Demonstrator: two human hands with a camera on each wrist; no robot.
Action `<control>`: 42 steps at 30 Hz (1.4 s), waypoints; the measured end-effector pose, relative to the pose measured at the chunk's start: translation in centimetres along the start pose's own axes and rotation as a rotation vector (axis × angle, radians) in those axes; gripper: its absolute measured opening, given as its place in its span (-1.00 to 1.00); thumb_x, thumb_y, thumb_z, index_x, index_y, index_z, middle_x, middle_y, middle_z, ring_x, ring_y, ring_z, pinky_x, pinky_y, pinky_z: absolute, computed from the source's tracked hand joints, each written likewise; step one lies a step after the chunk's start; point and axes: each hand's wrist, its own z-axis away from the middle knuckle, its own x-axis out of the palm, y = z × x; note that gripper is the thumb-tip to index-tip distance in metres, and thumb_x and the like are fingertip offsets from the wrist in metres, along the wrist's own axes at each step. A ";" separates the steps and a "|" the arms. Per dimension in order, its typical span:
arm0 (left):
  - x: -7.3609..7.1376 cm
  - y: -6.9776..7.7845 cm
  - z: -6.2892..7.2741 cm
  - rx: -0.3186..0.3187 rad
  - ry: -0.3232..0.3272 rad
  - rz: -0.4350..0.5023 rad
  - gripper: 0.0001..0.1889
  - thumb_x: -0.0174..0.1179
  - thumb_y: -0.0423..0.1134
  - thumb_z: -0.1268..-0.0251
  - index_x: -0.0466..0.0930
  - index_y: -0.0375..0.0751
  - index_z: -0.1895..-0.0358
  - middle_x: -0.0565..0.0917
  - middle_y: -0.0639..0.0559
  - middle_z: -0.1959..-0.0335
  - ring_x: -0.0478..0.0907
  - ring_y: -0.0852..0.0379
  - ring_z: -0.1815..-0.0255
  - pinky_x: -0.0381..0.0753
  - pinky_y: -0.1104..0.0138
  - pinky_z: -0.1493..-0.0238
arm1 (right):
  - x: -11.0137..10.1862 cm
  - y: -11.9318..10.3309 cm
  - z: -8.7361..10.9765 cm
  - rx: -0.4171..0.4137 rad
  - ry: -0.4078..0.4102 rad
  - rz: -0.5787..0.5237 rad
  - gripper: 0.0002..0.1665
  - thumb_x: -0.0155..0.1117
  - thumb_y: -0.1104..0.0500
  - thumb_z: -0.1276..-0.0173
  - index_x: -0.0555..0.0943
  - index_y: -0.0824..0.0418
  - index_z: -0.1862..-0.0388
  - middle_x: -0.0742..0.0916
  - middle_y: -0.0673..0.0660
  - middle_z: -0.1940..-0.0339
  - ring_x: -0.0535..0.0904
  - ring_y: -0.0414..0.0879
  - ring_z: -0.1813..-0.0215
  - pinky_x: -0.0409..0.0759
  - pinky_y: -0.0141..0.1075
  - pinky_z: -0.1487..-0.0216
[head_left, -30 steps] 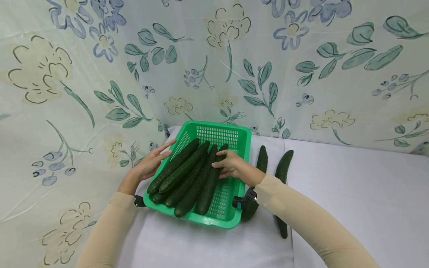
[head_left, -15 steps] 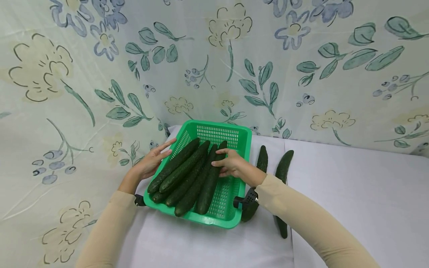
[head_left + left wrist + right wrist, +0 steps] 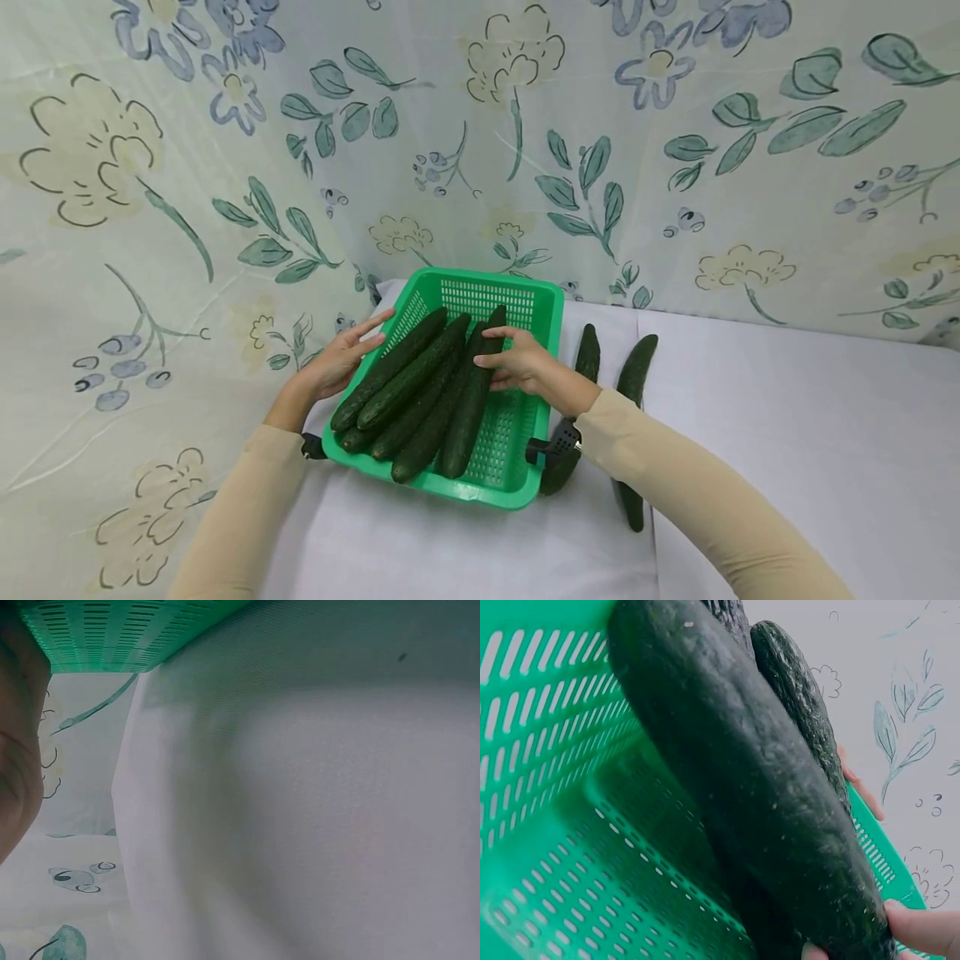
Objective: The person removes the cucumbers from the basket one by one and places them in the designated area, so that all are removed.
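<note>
In the head view, a green plastic basket [image 3: 517,500] contains several dark green cucumbers [image 3: 405,387] lying side by side. My right hand [image 3: 517,362] reaches over the basket's right side and grips the rightmost cucumber [image 3: 465,425], thumb on one side and fingers on the other. That cucumber [image 3: 750,772] fills the middle of the right wrist view, with a thumb and fingertip at its lower end. My left hand [image 3: 337,362] rests along the basket's left rim with its fingers fairly straight. In the left wrist view, the basket's slotted wall [image 3: 112,634] shows beside part of that hand.
Two more cucumbers lie on the white cloth [image 3: 787,417] right of the basket: a nearer cucumber [image 3: 587,354], partly under my right forearm, and a farther cucumber [image 3: 636,371]. A floral curtain [image 3: 450,150] hangs behind and to the left.
The far end of the gripped cucumber has risen and shifted slightly left, toward the basket's back wall. My right hand has moved up a little with it; the left hand stays in place.
</note>
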 end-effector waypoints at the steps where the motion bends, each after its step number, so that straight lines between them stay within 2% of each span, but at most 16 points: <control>1: 0.0 0.0 0.0 -0.002 -0.001 0.006 -0.43 -0.14 -0.10 -0.67 -0.01 0.14 -0.63 -0.16 0.02 -0.63 0.06 -0.24 -0.53 0.47 0.08 -0.28 | 0.0 -0.1 0.1 -0.006 -0.001 -0.008 -0.25 0.27 0.41 -0.42 0.26 0.22 -0.53 0.22 0.38 -0.48 0.50 0.45 -0.21 0.58 0.15 -0.09; 3: 0.0 0.1 0.0 -0.002 0.003 -0.008 -0.43 -0.14 -0.11 -0.67 -0.01 0.14 -0.63 -0.18 0.04 -0.63 -0.04 -0.18 -0.57 0.27 -0.03 -0.40 | -0.1 -0.2 0.2 -0.016 -0.002 -0.024 -0.26 0.26 0.40 -0.42 0.27 0.22 -0.52 0.21 0.36 -0.50 0.49 0.45 -0.21 0.57 0.16 -0.11; 5: 0.0 0.2 0.1 0.001 0.004 -0.013 -0.43 -0.14 -0.12 -0.67 -0.01 0.13 -0.63 -0.20 0.04 -0.63 -0.09 -0.17 -0.58 0.13 -0.13 -0.44 | -0.3 -0.3 0.4 -0.025 -0.003 -0.044 -0.28 0.26 0.40 -0.43 0.28 0.22 -0.52 0.21 0.36 -0.50 0.50 0.45 -0.21 0.56 0.16 -0.12; 7: 0.1 0.2 0.1 0.006 0.006 -0.023 -0.43 -0.13 -0.11 -0.67 0.00 0.12 -0.63 -0.23 0.05 -0.64 -0.13 -0.14 -0.59 0.12 -0.11 -0.44 | -0.4 -0.5 0.5 -0.031 -0.001 -0.068 -0.29 0.25 0.41 -0.43 0.28 0.22 -0.51 0.22 0.36 -0.49 0.52 0.44 -0.19 0.55 0.17 -0.13; 11: 0.1 0.3 0.1 0.010 0.004 -0.029 -0.42 -0.11 -0.09 -0.66 0.00 0.13 -0.63 -0.24 0.06 -0.64 -0.07 -0.13 -0.58 0.39 0.09 -0.34 | -0.8 -1.0 1.0 -0.040 0.002 -0.104 -0.29 0.23 0.42 -0.43 0.28 0.19 -0.51 0.21 0.36 -0.49 0.52 0.45 -0.19 0.55 0.16 -0.14; 12: 0.2 0.3 0.2 0.011 0.005 -0.033 -0.42 -0.11 -0.09 -0.66 0.00 0.14 -0.63 -0.24 0.06 -0.64 -0.09 -0.12 -0.59 0.40 0.13 -0.33 | -0.9 -1.1 1.2 -0.042 -0.001 -0.109 -0.28 0.23 0.42 -0.44 0.27 0.18 -0.51 0.19 0.36 -0.50 0.52 0.45 -0.19 0.55 0.16 -0.14; 14: 0.2 0.3 0.2 0.014 0.010 -0.037 -0.42 -0.10 -0.09 -0.66 0.01 0.13 -0.63 -0.25 0.07 -0.64 -0.17 -0.08 -0.60 0.34 0.11 -0.38 | -1.1 -1.4 1.4 -0.046 -0.006 -0.114 -0.28 0.22 0.43 -0.44 0.27 0.18 -0.52 0.16 0.35 -0.52 0.51 0.46 -0.20 0.54 0.16 -0.15; 19: 0.1 0.1 0.2 0.024 0.018 -0.050 -0.42 -0.09 -0.09 -0.65 0.02 0.11 -0.62 -0.27 0.06 -0.64 -0.35 -0.04 -0.61 -0.10 -0.11 -0.50 | -1.4 -2.0 2.0 -0.064 -0.019 -0.121 -0.28 0.20 0.43 -0.45 0.25 0.19 -0.53 0.06 0.31 -0.57 0.46 0.50 -0.23 0.51 0.18 -0.17; 26: 0.2 0.1 0.2 0.025 0.014 -0.052 -0.42 -0.09 -0.08 -0.65 0.02 0.11 -0.63 -0.27 0.05 -0.64 -0.34 -0.06 -0.61 -0.13 -0.15 -0.50 | -2.0 -2.7 3.0 -0.092 -0.023 -0.135 -0.27 0.19 0.41 -0.46 0.23 0.20 -0.55 0.19 0.35 -0.50 0.49 0.43 -0.23 0.52 0.16 -0.17; 30: 0.3 0.3 0.2 0.028 0.017 -0.063 -0.42 -0.10 -0.08 -0.66 0.02 0.11 -0.63 -0.29 0.05 -0.64 -0.39 -0.05 -0.61 -0.18 -0.15 -0.50 | -2.7 -3.0 3.7 -0.119 -0.031 -0.128 -0.24 0.22 0.38 -0.46 0.21 0.18 -0.57 0.28 0.37 -0.45 0.64 0.27 -0.09 0.63 0.04 -0.06; 32: 0.2 0.3 0.2 0.027 0.019 -0.069 -0.42 -0.10 -0.07 -0.66 0.01 0.12 -0.63 -0.30 0.05 -0.64 -0.39 -0.05 -0.61 -0.16 -0.13 -0.51 | -3.1 -3.2 4.1 -0.136 -0.034 -0.126 -0.24 0.23 0.38 -0.45 0.23 0.16 -0.57 0.37 0.37 -0.37 0.69 0.16 0.04 0.68 -0.04 0.04; 35: 0.2 0.5 0.2 0.023 0.021 -0.083 -0.42 -0.10 -0.06 -0.65 0.01 0.15 -0.63 -0.31 0.05 -0.63 -0.38 -0.05 -0.61 -0.14 -0.11 -0.50 | -3.7 -3.2 4.7 -0.164 -0.046 -0.143 -0.23 0.25 0.39 -0.44 0.25 0.15 -0.56 0.58 0.32 -0.12 0.73 0.05 0.20 0.70 -0.11 0.16; 36: 0.2 0.5 0.2 0.019 0.021 -0.082 -0.42 -0.10 -0.05 -0.65 0.01 0.16 -0.62 -0.30 0.06 -0.63 -0.34 -0.03 -0.61 -0.07 -0.07 -0.50 | -3.9 -3.2 4.9 -0.173 -0.045 -0.145 -0.24 0.25 0.39 -0.43 0.27 0.14 -0.56 0.61 0.28 -0.03 0.72 0.03 0.24 0.70 -0.13 0.17; 39: 0.2 0.4 0.2 0.012 0.004 -0.039 -0.42 -0.12 -0.06 -0.66 -0.01 0.17 -0.63 -0.18 -0.02 -0.63 -0.02 -0.05 -0.58 0.24 0.02 -0.43 | -4.6 -2.9 5.2 -0.195 -0.037 -0.141 -0.24 0.26 0.38 -0.43 0.29 0.12 -0.55 0.68 0.19 0.12 0.72 0.00 0.26 0.70 -0.14 0.16; 42: 0.2 0.1 0.2 0.007 -0.016 0.027 -0.42 -0.15 -0.09 -0.67 -0.02 0.17 -0.63 -0.04 -0.11 -0.61 0.38 0.01 -0.39 0.56 0.16 -0.18 | -5.4 -2.5 5.4 -0.206 -0.021 -0.107 -0.25 0.28 0.34 -0.43 0.31 0.10 -0.55 0.66 0.22 0.04 0.70 0.00 0.20 0.69 -0.15 0.10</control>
